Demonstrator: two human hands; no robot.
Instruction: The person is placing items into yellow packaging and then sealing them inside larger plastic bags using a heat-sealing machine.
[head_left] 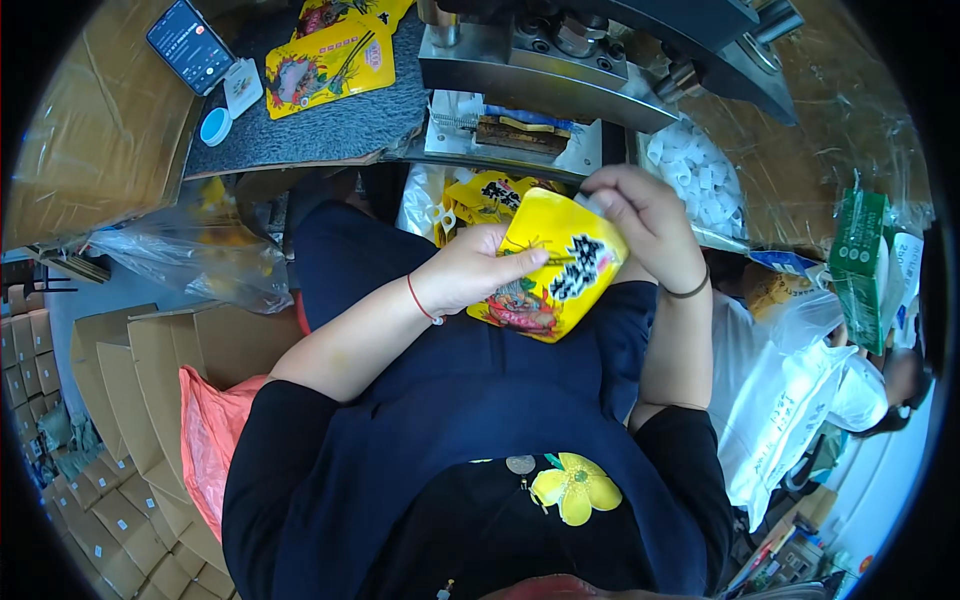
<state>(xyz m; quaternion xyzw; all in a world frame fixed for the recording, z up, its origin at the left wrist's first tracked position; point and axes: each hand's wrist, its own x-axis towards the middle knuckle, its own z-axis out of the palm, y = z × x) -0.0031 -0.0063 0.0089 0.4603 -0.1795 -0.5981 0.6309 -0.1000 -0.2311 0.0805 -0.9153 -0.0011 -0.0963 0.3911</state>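
A yellow printed pouch [570,265] with dark lettering and a red and green picture is held tilted above my lap. My left hand [470,268] grips its left side, thumb across the front and the other fingers behind it. My right hand [648,222] is closed at the pouch's upper right corner, with thumb and forefinger bent together. A small pale grey bit shows by the fingertips; I cannot tell whether it is part of the pouch or a separate piece. Beyond the hands, more yellow pouches [490,195] lie below the bench edge, beside clear plastic.
A metal press [545,75] stands ahead, with a pile of small white plastic pieces [692,170] on its right. On the grey mat [340,130] lie yellow pouches [335,68], a phone [188,45] and a blue cap [215,126]. Cardboard boxes [150,390] flank my left, white bags [770,400] my right.
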